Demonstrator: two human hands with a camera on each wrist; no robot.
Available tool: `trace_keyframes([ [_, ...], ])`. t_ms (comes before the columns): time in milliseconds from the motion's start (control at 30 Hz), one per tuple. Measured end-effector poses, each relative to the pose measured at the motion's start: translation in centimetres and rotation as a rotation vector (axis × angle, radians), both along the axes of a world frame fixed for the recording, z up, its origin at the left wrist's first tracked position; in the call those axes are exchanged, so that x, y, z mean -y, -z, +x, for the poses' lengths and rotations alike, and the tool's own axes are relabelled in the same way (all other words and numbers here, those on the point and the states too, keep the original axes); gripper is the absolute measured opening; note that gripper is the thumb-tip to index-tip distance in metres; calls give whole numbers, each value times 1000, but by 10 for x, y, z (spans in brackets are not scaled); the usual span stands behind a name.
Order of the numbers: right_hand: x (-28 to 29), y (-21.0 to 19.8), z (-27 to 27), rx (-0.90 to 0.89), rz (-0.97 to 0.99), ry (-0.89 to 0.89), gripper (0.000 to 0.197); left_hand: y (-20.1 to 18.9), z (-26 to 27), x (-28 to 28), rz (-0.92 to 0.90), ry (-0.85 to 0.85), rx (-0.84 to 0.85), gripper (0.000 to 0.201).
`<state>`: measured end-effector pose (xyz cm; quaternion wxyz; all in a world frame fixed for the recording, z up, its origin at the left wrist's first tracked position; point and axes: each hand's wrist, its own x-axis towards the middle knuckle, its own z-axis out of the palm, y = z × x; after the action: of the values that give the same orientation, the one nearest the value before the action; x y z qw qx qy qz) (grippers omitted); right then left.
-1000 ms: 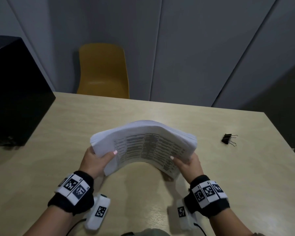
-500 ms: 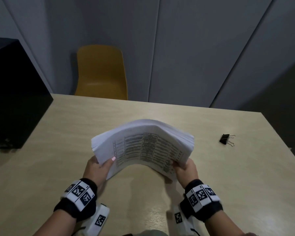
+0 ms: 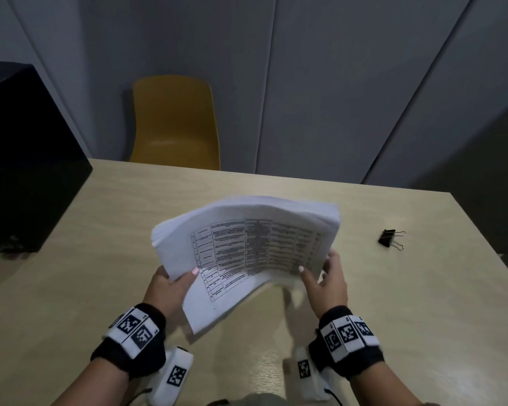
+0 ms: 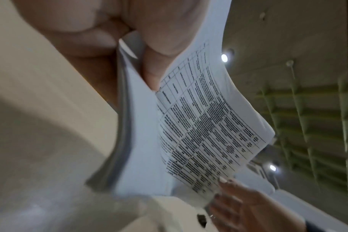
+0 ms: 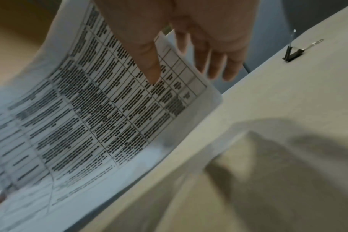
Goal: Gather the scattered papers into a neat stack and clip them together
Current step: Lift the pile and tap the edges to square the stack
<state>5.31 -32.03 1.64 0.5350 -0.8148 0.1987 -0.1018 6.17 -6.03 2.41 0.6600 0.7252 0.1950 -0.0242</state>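
Note:
A thick stack of white papers (image 3: 247,244), topped by a printed table sheet, is held bowed above the wooden table (image 3: 85,288). My left hand (image 3: 185,276) pinches its left edge, thumb on top and fingers underneath; the left wrist view shows that thumb (image 4: 153,75) on the stack (image 4: 199,125). My right hand (image 3: 314,271) holds the right edge. Its thumb (image 5: 149,67) lies on the printed sheet (image 5: 89,109) and its fingers reach straight behind the edge. A black binder clip (image 3: 390,238) lies on the table to the right, apart from both hands, and shows in the right wrist view (image 5: 292,53).
A large black box (image 3: 27,171) stands on the table's left side. A yellow chair (image 3: 173,121) sits behind the far edge against grey wall panels. The table's right edge runs just beyond the clip.
The stack has tipped, and its near left corner now hangs lower toward me. My right hand has slid up along the right edge, fingers straighter. The clip has not moved.

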Motion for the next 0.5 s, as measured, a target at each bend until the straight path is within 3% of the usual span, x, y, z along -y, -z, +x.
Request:
trace_keyframes([
  [67,-1,-4,3,-11,108,89,88,-3,-2,4,-136,-35,-9,14],
  [167,-10,-16,7,-50,508,97,105,-2,-4,14,-316,-42,5,32],
  [267,-21,-23,13,-128,1003,-49,93,-1,-6,27,-520,-24,-8,35],
  [333,-27,-26,17,-105,1163,-116,67,-2,-8,30,-601,17,-37,34],
  [367,-30,-29,17,-97,1144,-120,48,-3,-10,30,-603,66,-54,36],
  [433,-28,-35,19,-55,1029,-148,8,-4,-11,25,-586,137,-49,70],
  [500,-18,-36,18,22,931,-199,31,-8,-8,12,-651,119,34,88],
])
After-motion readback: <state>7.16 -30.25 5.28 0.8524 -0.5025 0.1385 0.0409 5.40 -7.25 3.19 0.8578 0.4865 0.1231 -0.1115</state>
